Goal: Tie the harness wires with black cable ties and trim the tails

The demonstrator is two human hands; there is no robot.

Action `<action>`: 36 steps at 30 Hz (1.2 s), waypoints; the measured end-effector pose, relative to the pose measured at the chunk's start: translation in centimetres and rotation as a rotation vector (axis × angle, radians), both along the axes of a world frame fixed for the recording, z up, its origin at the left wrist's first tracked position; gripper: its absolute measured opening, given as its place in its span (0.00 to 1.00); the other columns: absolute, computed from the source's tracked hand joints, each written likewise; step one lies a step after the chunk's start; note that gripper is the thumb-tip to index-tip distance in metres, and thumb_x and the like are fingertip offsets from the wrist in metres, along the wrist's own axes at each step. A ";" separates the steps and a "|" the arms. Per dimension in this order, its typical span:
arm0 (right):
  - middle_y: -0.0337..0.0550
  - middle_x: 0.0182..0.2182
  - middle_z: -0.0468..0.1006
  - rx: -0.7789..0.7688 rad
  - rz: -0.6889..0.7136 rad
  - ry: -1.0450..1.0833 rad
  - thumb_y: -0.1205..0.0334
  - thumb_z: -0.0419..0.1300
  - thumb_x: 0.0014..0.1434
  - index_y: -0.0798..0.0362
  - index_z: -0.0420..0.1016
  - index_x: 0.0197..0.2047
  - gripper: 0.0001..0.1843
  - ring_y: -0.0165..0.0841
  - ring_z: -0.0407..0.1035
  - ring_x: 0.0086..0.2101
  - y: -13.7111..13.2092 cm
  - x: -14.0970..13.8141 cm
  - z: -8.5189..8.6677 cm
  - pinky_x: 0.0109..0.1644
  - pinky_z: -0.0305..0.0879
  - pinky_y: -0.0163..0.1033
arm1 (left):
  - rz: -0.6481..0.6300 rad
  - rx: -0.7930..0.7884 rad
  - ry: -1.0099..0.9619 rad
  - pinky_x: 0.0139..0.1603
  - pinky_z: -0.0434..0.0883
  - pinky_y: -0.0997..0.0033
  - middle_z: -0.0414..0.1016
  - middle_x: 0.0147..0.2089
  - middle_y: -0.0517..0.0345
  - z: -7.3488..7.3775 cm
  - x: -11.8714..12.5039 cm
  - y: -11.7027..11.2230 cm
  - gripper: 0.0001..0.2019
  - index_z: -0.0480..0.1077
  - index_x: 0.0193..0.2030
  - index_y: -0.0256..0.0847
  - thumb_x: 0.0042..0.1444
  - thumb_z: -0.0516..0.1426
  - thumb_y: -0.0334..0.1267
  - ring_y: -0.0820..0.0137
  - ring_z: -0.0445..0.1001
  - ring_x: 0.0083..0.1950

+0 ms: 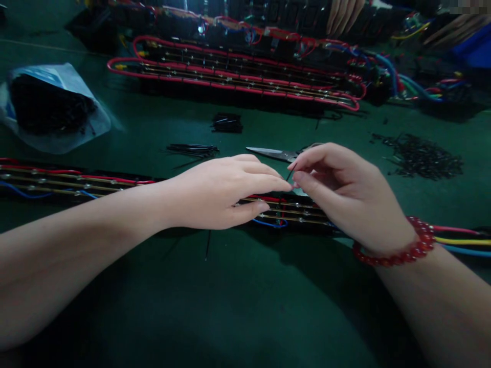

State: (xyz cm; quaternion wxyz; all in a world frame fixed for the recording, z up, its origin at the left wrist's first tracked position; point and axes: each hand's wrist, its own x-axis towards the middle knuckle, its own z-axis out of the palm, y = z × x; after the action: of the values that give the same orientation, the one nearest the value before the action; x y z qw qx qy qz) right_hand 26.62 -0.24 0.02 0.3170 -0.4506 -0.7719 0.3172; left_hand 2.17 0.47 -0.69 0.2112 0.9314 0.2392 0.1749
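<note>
A long black strip with red, blue and yellow wires lies across the green table in front of me. My left hand rests on its middle, fingers closed around the strip and wires. My right hand, with a red bead bracelet at the wrist, pinches a thin black cable tie between thumb and forefinger just above the strip. The two hands' fingertips almost touch. Another black tie sticks out below my left hand.
Scissors lie just behind my hands. Loose black ties and a small black bundle sit further back, cut-off bits at right. A plastic bag of black parts is far left. More wired strips fill the back; another person's fingers show there.
</note>
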 end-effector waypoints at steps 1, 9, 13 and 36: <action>0.40 0.37 0.79 -0.001 0.003 -0.004 0.61 0.64 0.65 0.46 0.77 0.40 0.01 0.34 0.72 0.34 0.0 0.0 0.0 0.36 0.72 0.41 | -0.012 -0.002 0.008 0.71 0.72 0.58 0.80 0.65 0.48 0.0 0.0 0.0 0.19 0.74 0.66 0.37 0.73 0.54 0.34 0.61 0.76 0.67; 0.41 0.36 0.81 -0.003 0.047 -0.068 0.58 0.64 0.65 0.46 0.78 0.40 0.03 0.35 0.73 0.32 0.1 0.3 0.0 0.35 0.71 0.43 | -0.052 -0.038 0.077 0.68 0.74 0.58 0.83 0.61 0.50 0.5 0.4 0.0 0.17 0.76 0.63 0.38 0.72 0.54 0.34 0.61 0.78 0.65; 0.42 0.34 0.81 -0.017 0.098 -0.100 0.56 0.64 0.65 0.45 0.79 0.39 0.04 0.36 0.73 0.31 0.3 0.3 0.2 0.34 0.72 0.44 | -0.046 -0.017 0.075 0.68 0.75 0.56 0.83 0.60 0.48 0.3 0.4 0.0 0.17 0.77 0.63 0.37 0.73 0.53 0.34 0.60 0.78 0.64; 0.42 0.36 0.82 0.006 -0.001 -0.109 0.54 0.62 0.68 0.44 0.79 0.44 0.07 0.39 0.76 0.35 0.7 1.4 1.1 0.38 0.74 0.46 | 0.008 -0.009 0.042 0.70 0.73 0.54 0.80 0.65 0.47 -0.2 0.4 -0.1 0.19 0.75 0.65 0.37 0.73 0.52 0.34 0.59 0.77 0.66</action>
State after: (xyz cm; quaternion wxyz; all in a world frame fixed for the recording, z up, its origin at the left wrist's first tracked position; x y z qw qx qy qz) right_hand 28.04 0.50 1.10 0.2759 -0.4667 -0.7887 0.2899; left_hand 2.59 0.38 -0.89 0.2098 0.9330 0.2480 0.1552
